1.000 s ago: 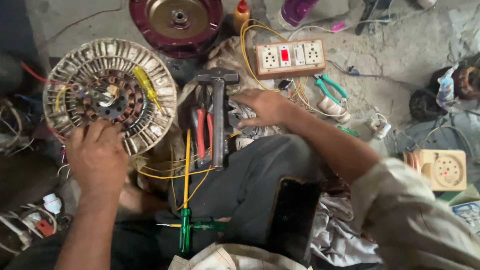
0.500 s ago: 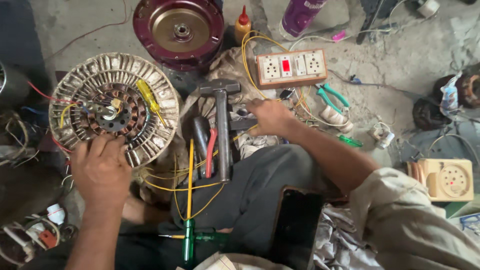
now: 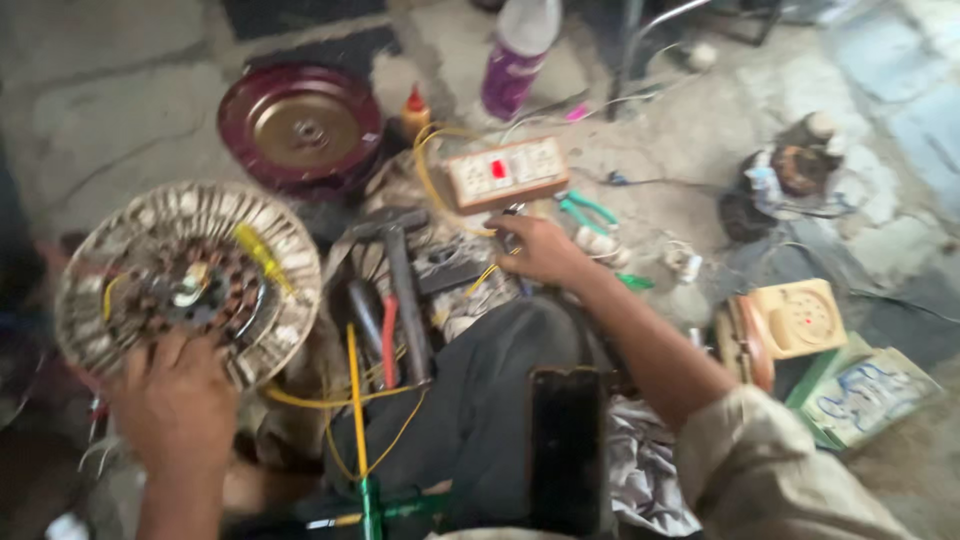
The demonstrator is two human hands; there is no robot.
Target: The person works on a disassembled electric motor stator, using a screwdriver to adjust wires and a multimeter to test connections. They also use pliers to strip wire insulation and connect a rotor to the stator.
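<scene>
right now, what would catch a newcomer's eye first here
Probably the round wound stator at left, with the left hand resting on its near edge. Behind it, a dark red round motor cover lies on the floor. At centre the right hand reaches among tools just before a switch and socket board.

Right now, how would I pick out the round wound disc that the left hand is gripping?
Start at the dark red metal dish on the concrete floor. Below and left of it lies the pale round wound stator, its near edge under the left hand. Unlike the smooth dish, it has a ribbed rim and a yellow sleeve across it.
</scene>
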